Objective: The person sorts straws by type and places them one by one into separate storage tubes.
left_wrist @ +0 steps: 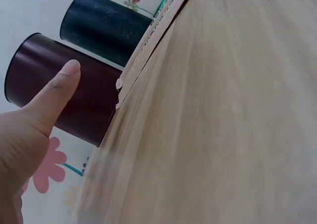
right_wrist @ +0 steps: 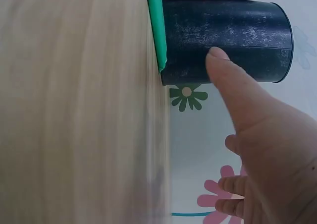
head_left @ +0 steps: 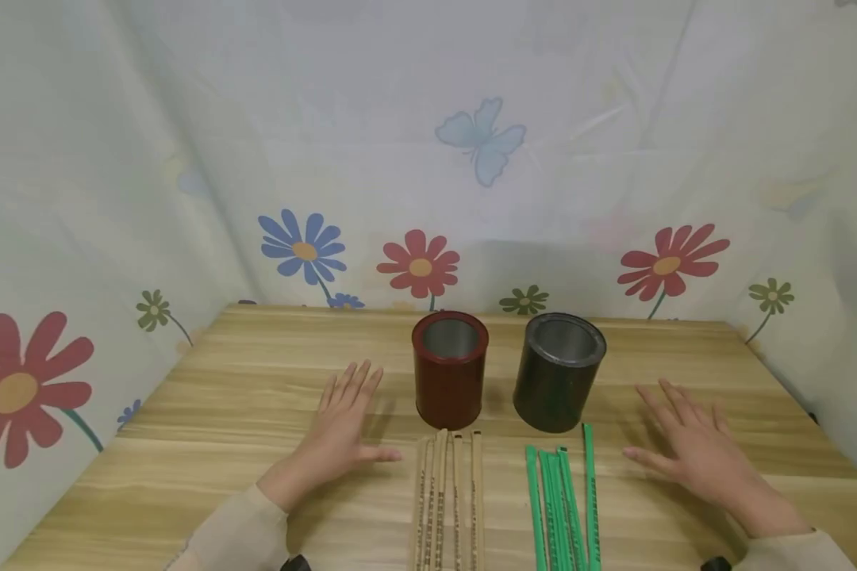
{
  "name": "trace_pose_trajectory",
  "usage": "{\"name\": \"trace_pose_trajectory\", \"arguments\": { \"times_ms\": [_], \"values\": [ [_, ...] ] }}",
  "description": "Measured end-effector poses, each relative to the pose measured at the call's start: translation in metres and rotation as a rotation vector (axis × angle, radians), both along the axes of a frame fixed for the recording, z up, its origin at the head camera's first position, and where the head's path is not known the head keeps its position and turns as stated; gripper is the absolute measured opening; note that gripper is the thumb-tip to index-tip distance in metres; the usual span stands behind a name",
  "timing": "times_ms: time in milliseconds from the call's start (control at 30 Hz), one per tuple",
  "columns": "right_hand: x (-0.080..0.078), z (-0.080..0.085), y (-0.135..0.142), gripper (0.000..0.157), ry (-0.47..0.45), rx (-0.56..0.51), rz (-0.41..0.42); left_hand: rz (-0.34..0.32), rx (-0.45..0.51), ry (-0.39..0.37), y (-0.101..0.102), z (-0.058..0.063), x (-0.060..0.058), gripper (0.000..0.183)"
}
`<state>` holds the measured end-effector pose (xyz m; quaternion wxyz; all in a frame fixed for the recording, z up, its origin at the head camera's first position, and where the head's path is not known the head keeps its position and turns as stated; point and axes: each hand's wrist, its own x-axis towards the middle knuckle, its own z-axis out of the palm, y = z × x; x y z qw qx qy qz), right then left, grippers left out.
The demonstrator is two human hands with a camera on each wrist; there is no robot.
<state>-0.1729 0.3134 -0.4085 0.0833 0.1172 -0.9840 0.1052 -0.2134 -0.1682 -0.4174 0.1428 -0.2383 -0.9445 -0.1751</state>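
My left hand is spread with straight fingers on the left, holding nothing, beside a dark red can. On the right, my right hand is likewise spread and holds nothing, near a black can. Both cans stand upright, their open tops showing grey insides. In front of the red can lie several slim tan strips with printed lettering; several green strips lie before the black one. The left thumb overlaps the red can in the left wrist view, the right thumb the black can in the right wrist view.
A wood-grain table bears everything. Behind it and at both sides hangs a pale curtain printed with flowers and a butterfly. The sleeves are light-coloured, and a small black object shows by the left wrist.
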Motion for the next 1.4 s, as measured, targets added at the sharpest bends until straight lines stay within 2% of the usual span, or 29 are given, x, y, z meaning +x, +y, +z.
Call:
{"name": "trace_pose_trajectory", "arguments": {
  "times_ms": [167, 433, 733, 1033, 1233, 1400],
  "values": [
    [-0.001, 0.005, -0.002, 0.092, 0.021, -0.009, -0.012, -0.019, 0.056, 0.075, 0.001, 0.003, -0.002, 0.118],
    [-0.001, 0.020, -0.008, 0.085, 0.011, -0.049, -0.030, -0.019, 0.141, 0.072, 0.004, 0.013, 0.000, 0.112],
    [0.004, 0.036, -0.012, 0.079, -0.001, -0.172, -0.013, -0.047, 0.348, 0.136, 0.006, 0.020, -0.001, 0.096],
    [0.012, 0.052, -0.023, 0.073, 0.041, -0.183, -0.021, -0.065, 0.470, 0.214, 0.009, 0.026, 0.000, 0.089],
    [0.018, 0.054, -0.037, 0.060, 0.108, -0.211, -0.014, -0.072, 0.564, 0.184, 0.017, 0.032, -0.003, 0.086],
    [0.019, 0.052, -0.049, 0.052, 0.068, -0.227, -0.028, -0.082, 0.629, 0.099, 0.030, 0.035, -0.006, 0.084]
  ]
}}
